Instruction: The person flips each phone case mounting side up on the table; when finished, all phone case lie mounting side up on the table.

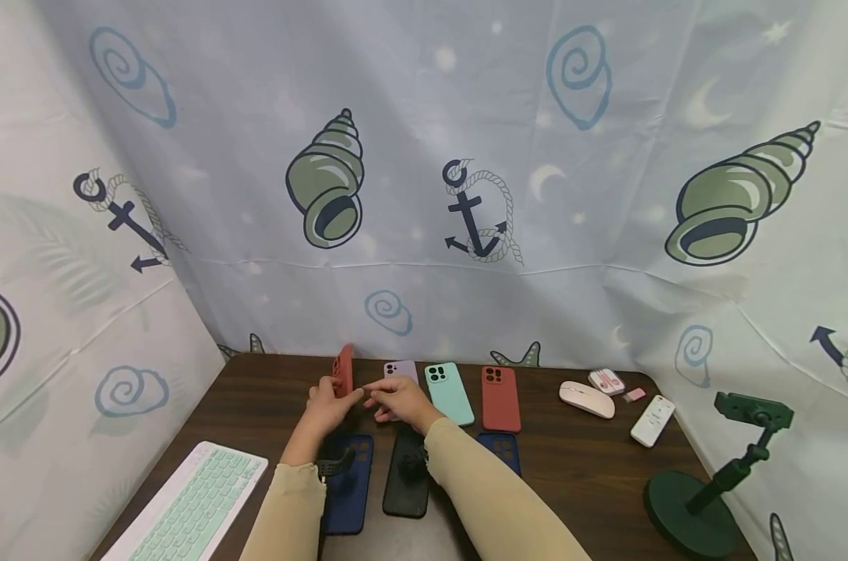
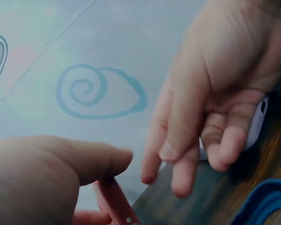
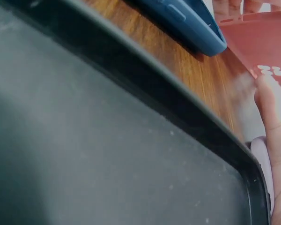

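My left hand [image 1: 328,409] grips a red phone case [image 1: 344,368] that stands on edge at the back left of the table. In the left wrist view its thumb lies over the red edge of the case. My right hand [image 1: 406,401] is beside it, fingers loosely extended, with nothing seen between them. The right wrist view shows the hollow inner side of the red case [image 3: 253,40] and its camera holes, close to a right-hand finger. Near my wrists lie a dark blue case [image 1: 354,495] and a black case [image 1: 406,491].
Lavender [image 1: 401,369], mint [image 1: 449,393] and red [image 1: 501,399] cases lie along the back, a blue case [image 1: 501,446] partly behind my right sleeve. A keyboard [image 1: 192,502] is at left; a mouse [image 1: 587,399], white remote [image 1: 652,421] and green stand [image 1: 694,514] are at right.
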`<state>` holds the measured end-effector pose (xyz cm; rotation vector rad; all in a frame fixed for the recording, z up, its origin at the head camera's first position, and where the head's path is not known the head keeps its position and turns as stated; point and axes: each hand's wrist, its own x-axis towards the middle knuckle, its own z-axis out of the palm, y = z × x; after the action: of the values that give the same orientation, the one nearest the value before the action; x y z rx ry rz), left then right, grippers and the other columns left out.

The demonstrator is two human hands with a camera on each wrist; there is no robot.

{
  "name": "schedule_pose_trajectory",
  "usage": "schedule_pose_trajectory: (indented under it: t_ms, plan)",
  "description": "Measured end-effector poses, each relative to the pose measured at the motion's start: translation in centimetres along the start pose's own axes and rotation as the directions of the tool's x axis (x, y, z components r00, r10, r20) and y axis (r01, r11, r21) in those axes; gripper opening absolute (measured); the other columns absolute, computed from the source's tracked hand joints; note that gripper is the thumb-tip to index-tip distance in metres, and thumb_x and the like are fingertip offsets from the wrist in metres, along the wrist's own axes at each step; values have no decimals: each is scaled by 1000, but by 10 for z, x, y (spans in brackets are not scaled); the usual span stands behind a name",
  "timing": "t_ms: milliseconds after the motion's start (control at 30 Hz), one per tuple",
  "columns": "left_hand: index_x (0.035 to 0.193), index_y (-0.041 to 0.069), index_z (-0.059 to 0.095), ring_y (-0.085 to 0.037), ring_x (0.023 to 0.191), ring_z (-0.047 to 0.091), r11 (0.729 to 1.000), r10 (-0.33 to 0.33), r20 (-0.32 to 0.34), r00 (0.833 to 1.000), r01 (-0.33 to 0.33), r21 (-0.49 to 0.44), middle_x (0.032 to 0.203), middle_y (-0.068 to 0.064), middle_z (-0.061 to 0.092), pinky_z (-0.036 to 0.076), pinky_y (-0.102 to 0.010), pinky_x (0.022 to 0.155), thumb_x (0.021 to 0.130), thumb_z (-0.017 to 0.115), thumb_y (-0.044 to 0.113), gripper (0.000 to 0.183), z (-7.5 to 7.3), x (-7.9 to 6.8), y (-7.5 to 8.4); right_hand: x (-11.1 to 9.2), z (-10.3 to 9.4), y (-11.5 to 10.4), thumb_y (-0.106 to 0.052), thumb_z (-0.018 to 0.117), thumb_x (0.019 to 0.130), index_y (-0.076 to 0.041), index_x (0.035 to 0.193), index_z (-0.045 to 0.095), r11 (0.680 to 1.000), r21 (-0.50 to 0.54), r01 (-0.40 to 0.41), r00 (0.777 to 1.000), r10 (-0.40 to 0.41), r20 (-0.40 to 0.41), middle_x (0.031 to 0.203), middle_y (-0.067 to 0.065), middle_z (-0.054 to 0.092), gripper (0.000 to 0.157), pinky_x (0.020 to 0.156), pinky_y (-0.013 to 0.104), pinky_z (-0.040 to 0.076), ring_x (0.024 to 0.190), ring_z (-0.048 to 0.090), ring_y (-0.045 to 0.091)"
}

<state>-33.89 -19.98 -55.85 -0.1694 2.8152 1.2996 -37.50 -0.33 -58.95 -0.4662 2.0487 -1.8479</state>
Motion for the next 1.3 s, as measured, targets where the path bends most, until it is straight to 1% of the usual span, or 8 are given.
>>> schedule_pose_trajectory:
  t_ms: [100, 300, 500, 733, 833, 1033, 1167, 1300]
  plan:
    - [143, -4, 38, -47, 121, 49, 999, -21, 6, 1000, 21, -46, 134, -31, 40, 45, -59, 99, 97, 61, 46, 71, -3, -1, 2, 0, 0, -1, -13, 59, 102, -11, 129, 70, 1000, -10, -15, 1000, 15, -1, 112, 19, 75, 29, 71, 34, 62, 77, 73, 21]
    - [140, -8, 44, -32, 90, 66, 990, -57, 1, 998, 56, -132, 117, -29, 61, 53, -34, 72, 101, 53, 31, 56, -10, -1, 1, -1, 1, -3, -10, 57, 103, 0, 133, 65, 1000, -17, -24, 1000, 25, 7, 113, 24, 74, 33, 73, 36, 62, 78, 73, 22]
    - [136, -11, 46, -24, 76, 65, 991, -51, -13, 999, 49, -125, 116, -29, 63, 53, -33, 65, 100, 49, 21, 48, -17, -1, -2, -2, 3, -3, -11, 59, 102, -1, 131, 66, 999, -31, -32, 999, 31, -26, 110, 22, 75, 31, 70, 34, 62, 75, 73, 20]
    - [145, -3, 33, -20, 67, 63, 993, -41, -45, 998, 36, -112, 91, -22, 67, 49, -32, 60, 100, 52, 21, 55, -19, 0, -5, 1, 4, -1, -12, 61, 101, -4, 128, 69, 998, -59, -33, 999, 31, -30, 106, 17, 77, 29, 68, 32, 61, 72, 72, 17]
    - [144, -1, 36, -23, 73, 63, 998, -38, -55, 998, 36, -48, 96, -22, 67, 49, -37, 64, 101, 54, 22, 52, -20, 0, -10, -1, 8, -1, -13, 61, 101, -6, 126, 71, 994, -105, -29, 999, 26, -26, 105, 16, 77, 28, 66, 31, 61, 68, 70, 16]
    - [143, 0, 42, -38, 100, 60, 996, -44, -48, 998, 47, 80, 132, -31, 59, 47, -52, 85, 101, 52, 25, 50, -18, 2, -17, -3, 11, -3, -21, 58, 104, -8, 124, 72, 976, -219, 3, 1000, -8, -22, 102, 12, 78, 28, 60, 30, 59, 58, 63, 14]
    - [136, -2, 52, -55, 119, 51, 987, -70, -36, 997, 74, 140, 135, -36, 53, 43, -63, 95, 101, 51, 31, 48, -17, 1, -21, -3, 13, -2, -23, 56, 105, -8, 119, 74, 967, -256, -3, 999, -7, -37, 99, 11, 77, 27, 58, 30, 58, 56, 62, 15]
    - [133, 2, 56, -64, 125, 37, 983, -101, -35, 994, 105, 151, 135, -39, 45, 38, -70, 97, 101, 51, 36, 47, -19, 1, -21, -1, 14, -6, -21, 55, 105, -6, 117, 74, 970, -241, -17, 999, 6, -48, 96, 14, 74, 26, 57, 33, 58, 56, 62, 17]
